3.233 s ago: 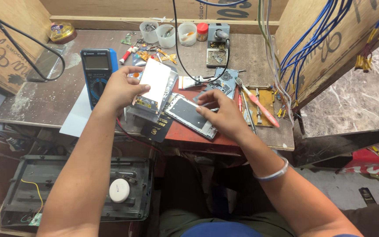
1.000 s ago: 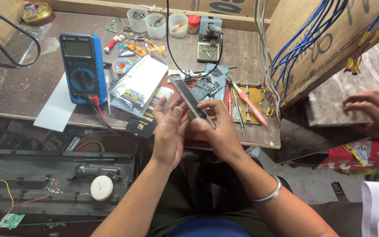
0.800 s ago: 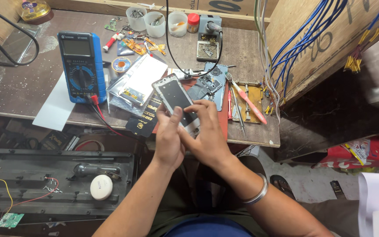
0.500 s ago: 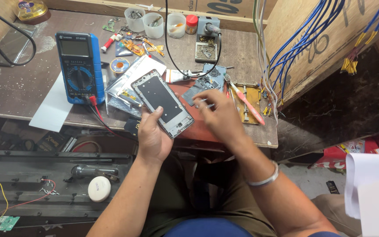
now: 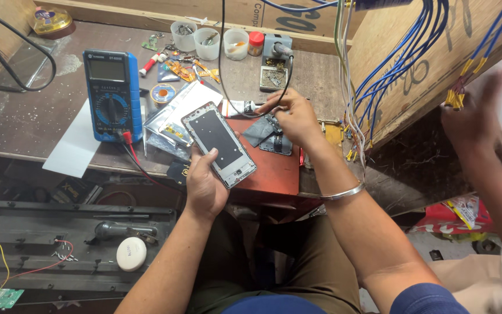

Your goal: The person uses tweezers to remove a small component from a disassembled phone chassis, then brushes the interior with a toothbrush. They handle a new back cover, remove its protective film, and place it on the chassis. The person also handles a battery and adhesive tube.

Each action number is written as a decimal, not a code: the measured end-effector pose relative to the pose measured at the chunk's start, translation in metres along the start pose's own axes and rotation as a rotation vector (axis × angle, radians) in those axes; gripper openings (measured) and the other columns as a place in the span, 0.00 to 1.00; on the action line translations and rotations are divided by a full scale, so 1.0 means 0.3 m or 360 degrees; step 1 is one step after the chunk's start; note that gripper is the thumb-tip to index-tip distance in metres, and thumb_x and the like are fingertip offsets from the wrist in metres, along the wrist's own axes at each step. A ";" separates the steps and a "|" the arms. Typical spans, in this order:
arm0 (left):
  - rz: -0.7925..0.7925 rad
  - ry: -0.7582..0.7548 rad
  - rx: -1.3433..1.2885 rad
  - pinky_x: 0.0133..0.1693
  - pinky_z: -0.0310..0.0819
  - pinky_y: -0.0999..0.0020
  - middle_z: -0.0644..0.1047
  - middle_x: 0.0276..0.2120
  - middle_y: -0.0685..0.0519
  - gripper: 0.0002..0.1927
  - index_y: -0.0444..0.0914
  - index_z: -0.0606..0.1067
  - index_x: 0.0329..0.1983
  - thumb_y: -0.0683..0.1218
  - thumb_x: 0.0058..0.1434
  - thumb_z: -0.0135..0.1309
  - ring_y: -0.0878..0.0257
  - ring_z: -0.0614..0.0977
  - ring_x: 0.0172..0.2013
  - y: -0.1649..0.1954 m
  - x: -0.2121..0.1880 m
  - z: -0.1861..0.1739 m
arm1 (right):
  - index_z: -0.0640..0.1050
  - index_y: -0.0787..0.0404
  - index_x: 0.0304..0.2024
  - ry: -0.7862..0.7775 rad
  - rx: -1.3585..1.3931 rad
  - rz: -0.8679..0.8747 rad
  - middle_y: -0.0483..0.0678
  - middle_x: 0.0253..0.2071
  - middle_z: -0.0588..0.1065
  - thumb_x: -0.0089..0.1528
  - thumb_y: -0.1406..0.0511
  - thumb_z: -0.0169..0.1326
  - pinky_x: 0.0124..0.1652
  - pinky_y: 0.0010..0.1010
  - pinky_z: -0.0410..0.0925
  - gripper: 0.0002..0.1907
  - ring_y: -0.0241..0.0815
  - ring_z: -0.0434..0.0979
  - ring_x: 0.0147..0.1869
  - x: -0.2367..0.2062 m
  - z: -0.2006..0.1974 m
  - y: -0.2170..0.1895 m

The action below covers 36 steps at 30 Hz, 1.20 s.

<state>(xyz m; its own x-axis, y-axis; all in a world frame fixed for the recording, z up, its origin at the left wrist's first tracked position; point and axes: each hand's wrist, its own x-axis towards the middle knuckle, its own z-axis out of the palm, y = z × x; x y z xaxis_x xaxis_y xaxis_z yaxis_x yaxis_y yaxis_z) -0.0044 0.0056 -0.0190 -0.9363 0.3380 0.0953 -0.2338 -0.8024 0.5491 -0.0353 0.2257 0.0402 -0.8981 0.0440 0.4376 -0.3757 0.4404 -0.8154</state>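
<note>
One slip threatens: the left hand (image 5: 204,186) grips the opened phone (image 5: 219,143) by its lower end above the desk (image 5: 24,125) edge, while the right hand (image 5: 291,116) pinches a small part; a knock could drop it.

Matt phone frame (image 5: 219,143), scuffed wooden bench (image 5: 24,110)

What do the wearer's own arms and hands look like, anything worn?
Both forearms are bare, no gloves on the left hand or the right hand. A plain silver metal bangle circles the right wrist. A blue short sleeve shows on the right upper arm.
</note>
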 end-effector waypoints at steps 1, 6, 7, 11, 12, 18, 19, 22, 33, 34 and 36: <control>-0.0008 -0.0015 0.0010 0.61 0.72 0.55 0.73 0.57 0.42 0.26 0.38 0.58 0.68 0.37 0.66 0.39 0.53 0.77 0.58 0.000 0.001 0.000 | 0.85 0.56 0.40 0.0009 -0.0141 -0.0260 0.48 0.53 0.75 0.51 0.73 0.46 0.47 0.26 0.72 0.20 0.41 0.80 0.51 0.003 0.001 -0.011; 0.0010 -0.0009 0.0014 0.61 0.72 0.54 0.72 0.57 0.44 0.26 0.39 0.58 0.69 0.37 0.67 0.38 0.54 0.76 0.58 -0.004 0.001 -0.003 | 0.83 0.50 0.48 -0.0038 -0.1002 -0.0419 0.49 0.51 0.79 0.54 0.60 0.68 0.55 0.41 0.64 0.18 0.56 0.76 0.54 0.054 0.008 -0.080; 0.0011 0.0009 -0.0001 0.61 0.72 0.54 0.72 0.57 0.45 0.26 0.39 0.58 0.70 0.37 0.67 0.39 0.55 0.75 0.58 -0.004 0.001 -0.004 | 0.83 0.49 0.48 -0.0137 -0.1013 -0.0283 0.48 0.48 0.80 0.54 0.59 0.69 0.54 0.42 0.63 0.19 0.56 0.76 0.53 0.067 0.009 -0.090; 0.0009 -0.0007 0.0018 0.61 0.73 0.54 0.72 0.57 0.42 0.26 0.39 0.58 0.69 0.37 0.67 0.38 0.53 0.76 0.58 -0.002 -0.003 -0.002 | 0.84 0.46 0.46 -0.0308 -0.1060 -0.0026 0.46 0.43 0.81 0.53 0.55 0.69 0.54 0.41 0.63 0.19 0.49 0.78 0.51 0.090 0.021 -0.104; 0.0011 -0.0025 0.0024 0.61 0.73 0.54 0.73 0.57 0.41 0.25 0.38 0.58 0.69 0.37 0.67 0.38 0.53 0.76 0.58 -0.001 -0.004 -0.001 | 0.84 0.45 0.46 -0.0299 -0.1036 0.0026 0.45 0.42 0.82 0.53 0.56 0.68 0.54 0.41 0.62 0.18 0.47 0.79 0.50 0.091 0.025 -0.102; -0.0013 -0.0022 0.0015 0.61 0.72 0.54 0.73 0.58 0.40 0.25 0.39 0.58 0.68 0.38 0.67 0.38 0.52 0.75 0.59 0.008 -0.009 0.010 | 0.83 0.55 0.41 -0.0111 -0.0607 -0.0246 0.48 0.42 0.79 0.52 0.63 0.68 0.51 0.39 0.70 0.14 0.44 0.79 0.49 0.087 0.035 -0.065; -0.0020 -0.0019 0.0015 0.61 0.72 0.54 0.73 0.58 0.40 0.25 0.39 0.58 0.68 0.38 0.67 0.38 0.52 0.75 0.60 0.010 -0.009 0.011 | 0.82 0.57 0.41 -0.0059 -0.0471 -0.0310 0.49 0.42 0.78 0.52 0.64 0.67 0.50 0.36 0.73 0.15 0.43 0.79 0.49 0.087 0.033 -0.064; -0.0037 -0.0012 0.0014 0.61 0.72 0.53 0.73 0.58 0.40 0.25 0.40 0.58 0.68 0.38 0.66 0.38 0.52 0.76 0.59 0.012 -0.010 0.011 | 0.78 0.60 0.47 0.0209 0.0017 0.0055 0.47 0.43 0.74 0.54 0.67 0.67 0.48 0.29 0.77 0.19 0.38 0.78 0.48 0.063 0.029 -0.047; 0.0016 -0.0051 0.0012 0.62 0.71 0.53 0.73 0.58 0.40 0.25 0.39 0.60 0.68 0.38 0.67 0.39 0.52 0.75 0.59 0.010 -0.002 -0.004 | 0.72 0.65 0.55 0.0806 0.0758 0.0194 0.45 0.44 0.73 0.60 0.72 0.61 0.45 0.24 0.72 0.21 0.34 0.76 0.45 -0.240 -0.067 0.020; 0.0015 -0.0054 0.0009 0.62 0.70 0.53 0.72 0.59 0.40 0.25 0.39 0.60 0.69 0.38 0.67 0.39 0.52 0.75 0.60 0.011 -0.005 -0.002 | 0.71 0.65 0.56 0.0871 0.0876 0.0184 0.45 0.45 0.73 0.61 0.73 0.59 0.45 0.25 0.71 0.20 0.34 0.75 0.45 -0.282 -0.077 0.018; 0.0024 -0.0113 0.0011 0.64 0.70 0.52 0.71 0.61 0.42 0.26 0.38 0.60 0.70 0.38 0.67 0.39 0.51 0.74 0.62 0.017 -0.005 0.003 | 0.70 0.64 0.57 0.0969 0.0895 0.0178 0.45 0.47 0.71 0.64 0.71 0.56 0.49 0.27 0.70 0.19 0.34 0.73 0.48 -0.348 -0.100 0.003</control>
<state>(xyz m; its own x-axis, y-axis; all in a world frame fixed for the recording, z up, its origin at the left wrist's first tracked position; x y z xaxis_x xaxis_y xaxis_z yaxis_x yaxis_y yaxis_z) -0.0040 0.0016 -0.0157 -0.9187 0.3601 0.1620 -0.2177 -0.8042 0.5530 0.0649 0.2486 0.0052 -0.7171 0.6088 0.3393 -0.4945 -0.1013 -0.8633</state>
